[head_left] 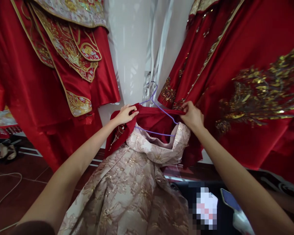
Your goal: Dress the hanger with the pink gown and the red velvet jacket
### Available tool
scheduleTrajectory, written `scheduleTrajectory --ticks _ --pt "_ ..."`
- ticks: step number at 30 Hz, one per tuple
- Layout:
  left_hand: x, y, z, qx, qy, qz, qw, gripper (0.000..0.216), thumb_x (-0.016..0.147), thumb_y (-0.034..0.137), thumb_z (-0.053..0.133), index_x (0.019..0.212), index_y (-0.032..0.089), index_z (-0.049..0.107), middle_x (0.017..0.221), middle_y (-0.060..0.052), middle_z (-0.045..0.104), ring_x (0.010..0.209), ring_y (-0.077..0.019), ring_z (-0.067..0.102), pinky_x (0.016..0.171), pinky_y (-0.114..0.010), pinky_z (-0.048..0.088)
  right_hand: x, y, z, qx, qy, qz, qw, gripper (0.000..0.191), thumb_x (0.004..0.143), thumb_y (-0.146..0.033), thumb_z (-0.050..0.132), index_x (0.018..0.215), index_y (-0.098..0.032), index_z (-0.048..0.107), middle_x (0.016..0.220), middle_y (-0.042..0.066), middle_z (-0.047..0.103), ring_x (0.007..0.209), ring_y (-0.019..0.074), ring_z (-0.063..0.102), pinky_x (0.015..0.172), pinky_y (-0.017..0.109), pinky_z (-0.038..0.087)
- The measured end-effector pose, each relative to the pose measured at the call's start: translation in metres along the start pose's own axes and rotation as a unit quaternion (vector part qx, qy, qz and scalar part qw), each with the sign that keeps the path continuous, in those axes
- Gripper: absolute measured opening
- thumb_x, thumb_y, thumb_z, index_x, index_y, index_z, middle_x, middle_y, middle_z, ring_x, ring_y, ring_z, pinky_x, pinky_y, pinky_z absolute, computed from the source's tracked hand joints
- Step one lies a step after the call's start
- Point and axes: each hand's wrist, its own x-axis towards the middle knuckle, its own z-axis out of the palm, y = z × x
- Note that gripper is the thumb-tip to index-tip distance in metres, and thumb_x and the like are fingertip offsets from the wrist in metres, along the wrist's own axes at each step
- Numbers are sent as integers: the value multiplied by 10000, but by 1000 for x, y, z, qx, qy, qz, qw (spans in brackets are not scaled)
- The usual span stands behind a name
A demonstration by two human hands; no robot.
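Observation:
A pale pink dress (127, 182) with gold floral brocade lies in front of me, its neckline around a purple hanger (161, 109). Behind its neckline spreads a dark red garment (154, 117), with beaded trim showing at its left side. My left hand (126, 114) pinches the red garment's edge near the hanger's left shoulder. On the other side, my right hand (193, 115) is closed on the same garment's right edge. Between the two hands the red cloth is stretched across the hanger. The fingertips of my right hand are partly hidden.
Embroidered red gowns hang at the left (39, 98) and right (254, 130), before a white curtain (132, 49). A phone (230, 199) rests on a black surface at the lower right, beside a blurred-out item. Shoes (8, 152) and a white cable (12, 192) are on the left floor.

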Motion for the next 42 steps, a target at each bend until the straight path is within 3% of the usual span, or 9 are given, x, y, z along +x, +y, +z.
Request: scheduleTrajectory --ticks 6,12,18,21,27,30,34,39,42 --pt "0 9 4 15 -15 -9 1000 228 877 398 439 847 208 562 791 -31 451 793 -196 463 796 -337 371 -22 52 -49 -23 -11 -34 999 253 677 -293 643 893 -259 516 762 60 610 631 219 554 579 340 379" --pt "-3 13 6 25 -15 -17 999 216 879 390 438 864 208 554 792 -35 437 805 -206 462 809 -351 373 -52 14 -80 7 -125 -58 990 410 652 -662 618 761 -268 589 643 16 597 548 198 547 536 328 397" --pt "-8 20 8 51 -11 -22 998 212 885 389 432 883 210 546 789 -38 428 809 -213 458 800 -347 379 -70 -24 -35 119 -192 4 974 528 823 -666 368 658 -202 557 616 18 591 606 195 560 594 295 417" --pt "-11 25 8 64 -13 -14 998 216 893 386 416 904 212 543 809 -42 433 803 -209 455 791 -336 385 -68 -57 -7 134 -111 49 984 559 824 -681 335 571 -194 443 518 14 492 540 164 480 562 277 362" --pt "-10 19 8 63 -9 -19 998 208 883 379 439 894 209 560 822 -55 444 834 -223 465 814 -358 390 -86 -134 18 289 -134 -19 948 506 862 -614 338 596 -186 380 550 -23 419 545 105 397 546 228 315" --pt "-13 17 7 37 -4 -19 999 202 882 375 452 875 208 567 901 -65 470 954 -231 461 894 -381 378 -101 -128 26 307 -139 1 941 473 855 -592 377 609 -188 386 576 -26 422 559 104 404 560 225 332" --pt "-33 25 1 21 97 -68 993 226 894 387 433 893 200 560 1065 -87 467 1086 -237 434 966 -393 342 -117 -88 38 341 -95 72 933 325 769 -498 566 801 -212 414 684 -26 500 611 123 482 604 236 386" --pt "-62 49 -2 -83 48 -151 984 253 939 406 310 1004 208 454 669 3 484 631 -179 535 655 -292 404 -123 -76 45 475 -117 74 869 242 746 -324 569 847 -244 364 737 -41 463 651 111 489 640 229 412" --pt "-61 72 10 -157 29 -108 981 240 922 428 371 972 211 462 637 27 483 558 -142 512 599 -251 374 -118 -95 44 511 -171 53 841 154 745 -276 526 803 -239 388 728 -42 442 677 110 487 684 228 421"
